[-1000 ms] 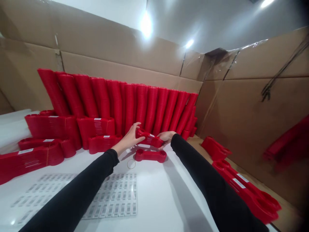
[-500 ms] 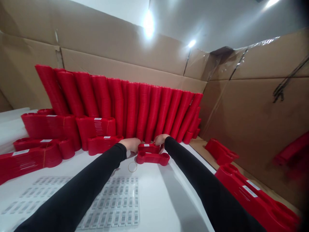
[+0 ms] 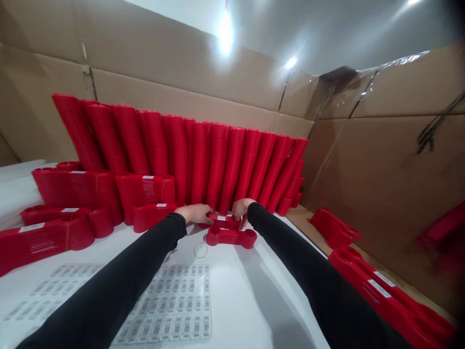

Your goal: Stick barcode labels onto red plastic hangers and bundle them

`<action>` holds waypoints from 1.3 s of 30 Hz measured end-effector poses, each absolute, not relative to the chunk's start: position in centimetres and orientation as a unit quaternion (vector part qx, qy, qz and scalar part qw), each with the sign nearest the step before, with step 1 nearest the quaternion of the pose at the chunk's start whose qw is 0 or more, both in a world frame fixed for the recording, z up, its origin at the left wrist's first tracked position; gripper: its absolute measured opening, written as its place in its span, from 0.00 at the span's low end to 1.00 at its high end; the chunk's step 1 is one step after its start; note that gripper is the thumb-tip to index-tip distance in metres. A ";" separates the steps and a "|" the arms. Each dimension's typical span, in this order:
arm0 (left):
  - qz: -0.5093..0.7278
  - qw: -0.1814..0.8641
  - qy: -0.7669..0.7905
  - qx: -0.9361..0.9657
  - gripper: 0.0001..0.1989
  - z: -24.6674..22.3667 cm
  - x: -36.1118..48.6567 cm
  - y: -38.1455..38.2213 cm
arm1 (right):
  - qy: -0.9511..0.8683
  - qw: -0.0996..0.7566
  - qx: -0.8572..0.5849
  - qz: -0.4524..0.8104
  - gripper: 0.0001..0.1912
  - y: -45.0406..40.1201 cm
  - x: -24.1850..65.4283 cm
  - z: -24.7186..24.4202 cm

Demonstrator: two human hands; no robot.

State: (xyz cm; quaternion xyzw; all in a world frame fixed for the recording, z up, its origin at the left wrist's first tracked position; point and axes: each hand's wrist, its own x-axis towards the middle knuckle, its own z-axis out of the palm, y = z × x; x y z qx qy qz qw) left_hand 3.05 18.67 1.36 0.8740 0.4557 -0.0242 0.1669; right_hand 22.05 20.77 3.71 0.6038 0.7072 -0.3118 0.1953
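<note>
A labelled stack of red plastic pieces (image 3: 222,224), with rounded ends, lies between my hands at the foot of the tall stacks. My left hand (image 3: 198,214) has its curled fingers on the left end. At the other end, my right hand (image 3: 241,208) grips with thumb and fingers bent down round it. Just nearer to me lies another short red stack (image 3: 231,237) with no label in sight; neither hand is on it. A thin rubber band (image 3: 200,250) rests on the white table to its left.
Tall leaning red stacks (image 3: 216,165) line the back, before a cardboard wall (image 3: 174,92). Banded, labelled bundles (image 3: 78,189) stand at left. A sheet of barcode stickers (image 3: 181,303) lies under my left forearm. More red bundles (image 3: 378,286) sit at right.
My left hand has shifted onto the left end of the labelled stack, which now sits slightly askew and lower between my hands. My right hand stays at its right end.
</note>
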 end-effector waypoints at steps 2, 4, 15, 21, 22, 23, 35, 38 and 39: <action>-0.017 0.160 0.464 0.871 0.16 1.4 3.0 18.6 | 0.695 0.208 0.610 -0.317 0.14 20.8 22.2 4.0; -0.013 0.155 0.468 0.870 0.16 1.4 3.0 18.6 | 0.688 0.211 0.615 -0.322 0.13 20.8 22.4 4.3; 0.082 0.095 0.423 0.897 0.17 3.3 3.6 16.3 | 0.733 0.056 0.612 -0.291 0.08 18.4 25.1 6.9; 0.082 0.115 0.364 0.921 0.17 3.0 4.8 12.9 | 0.741 0.096 0.614 -0.253 0.03 14.3 26.7 5.8; 0.063 0.125 0.361 0.922 0.14 2.5 5.1 12.5 | 0.739 0.116 0.614 -0.253 0.02 13.9 26.6 5.2; 0.047 0.133 0.363 0.921 0.11 2.0 5.3 12.2 | 0.736 0.135 0.613 -0.253 0.02 13.7 26.3 4.6; 0.108 0.164 0.375 0.906 0.17 2.8 3.5 9.4 | 0.795 0.042 0.564 -0.221 0.09 9.8 25.4 3.7; 0.188 0.207 0.363 0.889 0.19 4.1 2.0 7.4 | 0.810 -0.004 0.510 -0.289 0.15 7.7 24.9 3.2; 0.234 0.237 0.353 0.874 0.20 4.3 1.6 6.7 | 0.809 -0.028 0.485 -0.332 0.15 7.0 24.4 3.0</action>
